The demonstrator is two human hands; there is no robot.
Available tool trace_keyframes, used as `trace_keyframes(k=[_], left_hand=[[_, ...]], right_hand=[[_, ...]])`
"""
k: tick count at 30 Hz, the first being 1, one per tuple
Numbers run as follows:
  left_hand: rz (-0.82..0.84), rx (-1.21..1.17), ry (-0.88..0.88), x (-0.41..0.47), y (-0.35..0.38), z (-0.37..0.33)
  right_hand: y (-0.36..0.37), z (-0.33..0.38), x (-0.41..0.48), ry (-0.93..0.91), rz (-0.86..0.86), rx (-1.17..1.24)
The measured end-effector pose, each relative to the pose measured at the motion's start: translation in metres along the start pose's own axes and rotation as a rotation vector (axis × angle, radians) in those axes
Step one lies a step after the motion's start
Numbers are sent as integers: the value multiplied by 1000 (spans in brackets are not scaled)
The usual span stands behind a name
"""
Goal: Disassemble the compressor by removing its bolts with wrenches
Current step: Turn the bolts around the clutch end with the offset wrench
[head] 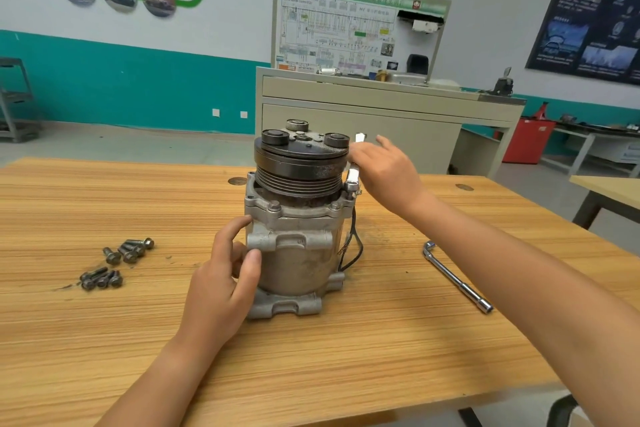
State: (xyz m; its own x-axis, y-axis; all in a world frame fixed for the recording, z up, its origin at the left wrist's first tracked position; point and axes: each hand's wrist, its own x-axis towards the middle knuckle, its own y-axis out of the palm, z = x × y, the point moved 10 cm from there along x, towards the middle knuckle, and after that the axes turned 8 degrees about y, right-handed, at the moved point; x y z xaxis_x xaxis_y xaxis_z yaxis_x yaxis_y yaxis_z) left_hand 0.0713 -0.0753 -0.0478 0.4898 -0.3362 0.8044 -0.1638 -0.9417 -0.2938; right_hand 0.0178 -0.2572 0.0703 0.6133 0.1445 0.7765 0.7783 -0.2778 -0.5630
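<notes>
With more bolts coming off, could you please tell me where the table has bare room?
Bare table lies before the compressor toward the near edge, and between it and the L-wrench. Crowded left, by the loose bolts.

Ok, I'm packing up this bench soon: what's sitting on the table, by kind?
Compressor: 1
L-shaped socket wrench: 1
Heaps of loose bolts: 2 (the bolts overlap, so no sure count)
Total: 4
</notes>
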Motion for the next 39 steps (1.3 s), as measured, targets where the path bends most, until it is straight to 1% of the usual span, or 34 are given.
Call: trace_keyframes(k=[2, 3, 5, 7, 10, 12, 15, 24, 28, 31, 36, 39], left_hand=[[0, -7, 3, 0, 0, 0], [-2, -11, 3, 0, -1, 0], [-3, -17, 5, 0, -1, 0], [2, -20, 9, 0, 1, -1], [1, -14, 5, 1, 0, -2], [3, -5, 5, 1, 0, -3], [0, 3, 5, 0, -1, -4], [-7, -3, 10, -1, 0, -3], [-5, -13, 11, -1, 1, -1], [-9, -14, 13, -1, 0, -1], [-11, -24, 13, 0, -1, -1], [-14, -34, 15, 0, -1, -1]], right_hand=[[-11, -8, -3, 89, -38, 52], [-19, -17, -6, 179, -44, 99], [-33, -34, -13, 375, 15, 185], [-44, -38, -24, 447, 113, 157], [-48, -28, -46, 419, 389, -38], [-46, -18, -57, 391, 539, -98], [-45, -4, -59, 365, 631, -152], [-47, 25, -39, 156, 726, -470], [-45, 25, -40, 100, 723, -494], [-46, 21, -36, 57, 683, -474], [-41, 5, -33, 10, 677, -432], [-32, -7, -34, -23, 663, -472]])
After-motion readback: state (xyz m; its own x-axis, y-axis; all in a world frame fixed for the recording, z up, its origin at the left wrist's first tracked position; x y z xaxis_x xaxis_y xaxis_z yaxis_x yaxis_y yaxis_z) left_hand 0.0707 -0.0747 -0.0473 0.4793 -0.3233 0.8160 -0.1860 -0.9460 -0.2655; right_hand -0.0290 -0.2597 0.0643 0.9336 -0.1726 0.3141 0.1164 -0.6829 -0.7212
